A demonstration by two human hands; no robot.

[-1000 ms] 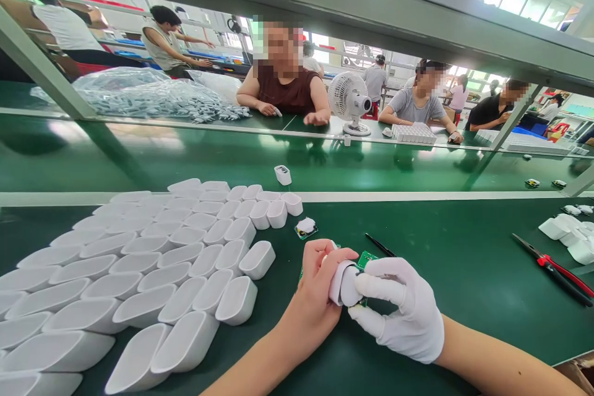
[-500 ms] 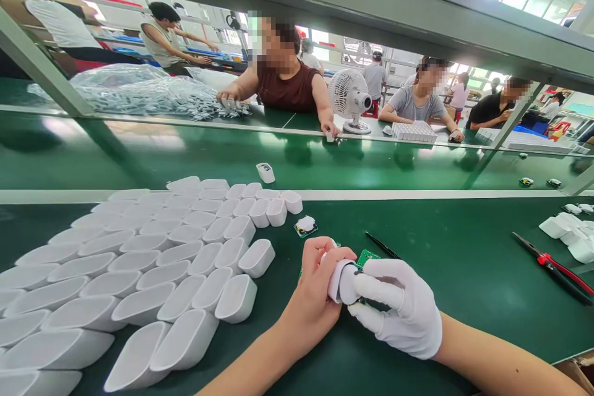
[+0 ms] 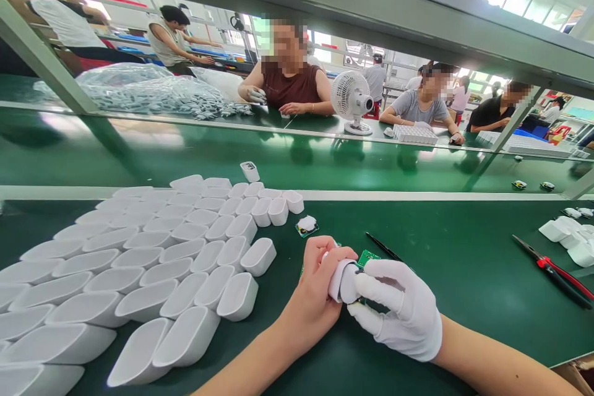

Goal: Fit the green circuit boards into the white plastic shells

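Here, white shell (image 3: 336,278) in left hand (image 3: 320,284), disc (image 3: 348,284) in right hand (image 3: 404,306), pliers (image 3: 546,265) well apart

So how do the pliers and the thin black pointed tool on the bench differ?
The pliers have red and black handles; the black tool shows only black.
The pliers look bigger and thicker, the black tool slim.
The pliers lie apart from both hands, while the black tool lies close by the gloved right hand.
Both rest on the green bench top, tips pointing away and to the left.
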